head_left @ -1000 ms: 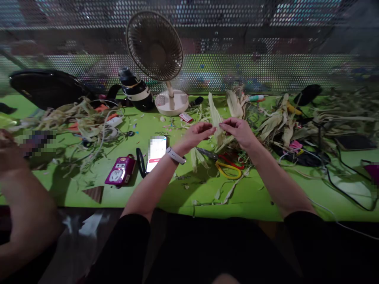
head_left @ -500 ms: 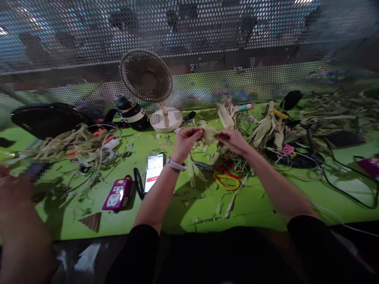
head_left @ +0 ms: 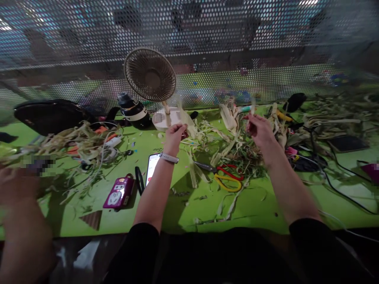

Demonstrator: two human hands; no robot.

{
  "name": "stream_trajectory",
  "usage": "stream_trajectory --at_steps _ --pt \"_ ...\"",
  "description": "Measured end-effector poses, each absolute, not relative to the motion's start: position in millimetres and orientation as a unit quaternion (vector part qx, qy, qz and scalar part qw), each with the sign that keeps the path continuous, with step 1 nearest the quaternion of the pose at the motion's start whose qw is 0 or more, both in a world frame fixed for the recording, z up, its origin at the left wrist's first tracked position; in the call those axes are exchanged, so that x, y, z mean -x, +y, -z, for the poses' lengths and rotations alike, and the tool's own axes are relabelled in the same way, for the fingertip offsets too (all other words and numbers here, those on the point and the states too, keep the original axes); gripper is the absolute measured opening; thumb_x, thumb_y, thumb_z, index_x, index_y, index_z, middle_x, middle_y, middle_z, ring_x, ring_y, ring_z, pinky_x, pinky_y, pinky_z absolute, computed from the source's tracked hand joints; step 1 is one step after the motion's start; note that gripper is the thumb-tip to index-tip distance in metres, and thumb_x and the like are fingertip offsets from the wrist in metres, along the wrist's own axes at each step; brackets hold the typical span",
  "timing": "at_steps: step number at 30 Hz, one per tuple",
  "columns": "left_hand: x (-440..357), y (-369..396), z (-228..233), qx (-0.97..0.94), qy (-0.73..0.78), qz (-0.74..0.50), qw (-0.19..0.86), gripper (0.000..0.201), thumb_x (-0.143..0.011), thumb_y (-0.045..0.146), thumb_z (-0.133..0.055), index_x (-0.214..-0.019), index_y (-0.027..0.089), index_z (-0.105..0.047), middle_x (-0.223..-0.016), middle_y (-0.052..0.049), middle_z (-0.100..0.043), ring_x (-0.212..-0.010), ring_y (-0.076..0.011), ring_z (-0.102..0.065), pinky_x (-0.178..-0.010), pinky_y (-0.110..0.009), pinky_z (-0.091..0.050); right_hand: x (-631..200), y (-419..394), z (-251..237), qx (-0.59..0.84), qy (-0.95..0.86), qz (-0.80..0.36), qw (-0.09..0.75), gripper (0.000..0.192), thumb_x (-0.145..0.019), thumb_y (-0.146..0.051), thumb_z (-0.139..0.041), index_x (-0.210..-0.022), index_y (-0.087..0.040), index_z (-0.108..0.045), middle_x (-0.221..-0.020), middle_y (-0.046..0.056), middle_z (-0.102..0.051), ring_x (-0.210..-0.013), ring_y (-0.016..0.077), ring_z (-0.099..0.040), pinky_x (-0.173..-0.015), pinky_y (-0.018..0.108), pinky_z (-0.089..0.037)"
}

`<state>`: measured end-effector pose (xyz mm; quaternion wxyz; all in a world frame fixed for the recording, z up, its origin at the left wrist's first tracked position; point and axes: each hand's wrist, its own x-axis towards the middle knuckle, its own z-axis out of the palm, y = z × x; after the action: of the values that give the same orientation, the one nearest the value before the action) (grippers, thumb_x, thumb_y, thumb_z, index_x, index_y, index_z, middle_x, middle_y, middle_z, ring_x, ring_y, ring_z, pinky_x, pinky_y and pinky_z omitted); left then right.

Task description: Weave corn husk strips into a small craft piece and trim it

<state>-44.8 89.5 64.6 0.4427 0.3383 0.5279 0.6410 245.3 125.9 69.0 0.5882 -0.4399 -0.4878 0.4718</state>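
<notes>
Near the fan's base, my left hand (head_left: pixel 174 139) pinches a pale, thin corn husk (head_left: pixel 187 121) that stands upward, partly blurred. My right hand (head_left: pixel 261 130) is held apart on the right, closed on a narrow husk strip (head_left: pixel 253 105) pointing up. Below my right hand is a heap of dried husk scraps (head_left: pixel 245 152). A bundle of husks (head_left: pixel 228 117) lies between my hands, further back. Scissors with red and yellow handles (head_left: pixel 228 179) rest on the green table, next to a loose husk piece (head_left: pixel 194 171).
A desk fan (head_left: pixel 151 77), a black bottle (head_left: pixel 134 112) and a black bag (head_left: pixel 50 114) stand along a perforated metal screen (head_left: pixel 207 39). A phone (head_left: pixel 152 167) and a purple socket block (head_left: pixel 118 193) lie left of my forearm. Another person's arm (head_left: pixel 22 213) reaches in at left.
My hands were close together on one pale husk tuft. Now they are wide apart, left hand slightly left, right hand further right and up, each with a piece of husk.
</notes>
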Motion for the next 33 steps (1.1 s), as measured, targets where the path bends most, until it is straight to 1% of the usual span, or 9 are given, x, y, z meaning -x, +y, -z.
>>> stream_trajectory --at_steps 2,5,7,9,12,15,20,26,33 --pt "48 92 -62 -0.326 0.524 -0.642 0.455 0.025 -0.061 0.030 -0.080 -0.065 0.015 -0.060 -0.052 0.005 -0.054 -0.046 -0.0041 -0.049 -0.050 -0.016 -0.045 -260 135 -65 0.526 -0.508 -0.391 0.559 0.043 -0.069 -0.064 -0.064 -0.070 -0.020 -0.063 -0.048 -0.004 -0.050 -0.044 0.0102 -0.045 -0.046 0.025 -0.039" --pt "44 89 -61 -0.353 0.501 -0.632 0.475 0.029 -0.061 0.036 -0.081 -0.066 0.016 -0.060 -0.053 0.005 -0.053 -0.046 -0.0038 -0.048 -0.050 -0.016 -0.044 -269 134 -64 0.658 -0.633 -0.223 0.342 0.048 -0.067 -0.067 -0.064 -0.060 -0.019 -0.061 -0.051 0.003 -0.056 -0.058 0.0193 -0.057 -0.056 0.031 -0.044" --pt "36 84 -62 -0.394 0.486 -0.601 0.497 0.034 -0.059 0.040 -0.082 -0.067 0.015 -0.061 -0.055 0.005 -0.055 -0.049 -0.0042 -0.049 -0.051 -0.016 -0.045 -261 124 -68 0.687 -0.667 -0.128 0.258 0.048 -0.064 -0.065 -0.069 -0.061 -0.018 -0.061 -0.061 0.009 -0.063 -0.072 0.0265 -0.062 -0.064 0.036 -0.046" --pt "26 78 -65 -0.439 0.475 -0.560 0.518 0.038 -0.057 0.044 -0.083 -0.069 0.015 -0.062 -0.060 0.003 -0.058 -0.053 -0.0055 -0.052 -0.053 -0.017 -0.047 -243 110 -73 0.634 -0.702 -0.151 0.286 0.046 -0.069 -0.063 -0.067 -0.076 -0.017 -0.066 -0.073 0.010 -0.068 -0.075 0.0254 -0.063 -0.068 0.036 -0.047" --pt "10 67 -67 -0.499 0.453 -0.496 0.547 0.043 -0.056 0.049 -0.083 -0.069 0.015 -0.061 -0.064 0.002 -0.060 -0.057 -0.0071 -0.055 -0.057 -0.020 -0.050 -208 92 -75 0.488 -0.702 -0.368 0.366 0.053 -0.075 -0.067 -0.059 -0.092 -0.018 -0.064 -0.081 0.007 -0.068 -0.070 0.0176 -0.061 -0.064 0.030 -0.048" --pt "0 59 -68 -0.530 0.430 -0.458 0.570 0.044 -0.056 0.050 -0.082 -0.069 0.014 -0.060 -0.064 0.003 -0.058 -0.057 -0.0065 -0.054 -0.057 -0.020 -0.049 -182 82 -70 0.433 -0.683 -0.424 0.408 0.051 -0.062 -0.065 -0.073 -0.078 -0.019 -0.059 -0.070 0.000 -0.060 -0.062 0.0120 -0.052 -0.059 0.026 -0.044" --pt "-2 53 -74 -0.522 0.413 -0.428 0.612 0.042 -0.058 0.048 -0.081 -0.071 0.014 -0.060 -0.066 0.003 -0.057 -0.059 -0.0066 -0.054 -0.058 -0.020 -0.048 -177 78 -70 0.412 -0.624 -0.507 0.428 0.050 -0.059 -0.066 -0.073 -0.066 -0.018 -0.057 -0.060 -0.003 -0.054 -0.056 0.0098 -0.047 -0.056 0.026 -0.043" --pt "-2 52 -73 -0.508 0.422 -0.449 0.602 0.041 -0.062 0.046 -0.080 -0.079 0.016 -0.058 -0.070 0.003 -0.057 -0.061 -0.0072 -0.053 -0.057 -0.020 -0.046 -179 75 -68 0.416 -0.643 -0.515 0.386 0.045 -0.066 -0.061 -0.069 -0.064 -0.018 -0.055 -0.057 -0.003 -0.050 -0.053 0.0092 -0.045 -0.054 0.025 -0.039" --pt "-9 51 -68 -0.564 0.400 -0.459 0.558 0.033 -0.067 0.040 -0.077 -0.076 0.016 -0.056 -0.066 0.004 -0.053 -0.058 -0.0060 -0.046 -0.054 -0.019 -0.039 -176 81 -63 0.414 -0.631 -0.452 0.476 0.039 -0.065 -0.053 -0.070 -0.078 -0.020 -0.053 -0.069 -0.003 -0.053 -0.065 0.0111 -0.047 -0.063 0.026 -0.040"
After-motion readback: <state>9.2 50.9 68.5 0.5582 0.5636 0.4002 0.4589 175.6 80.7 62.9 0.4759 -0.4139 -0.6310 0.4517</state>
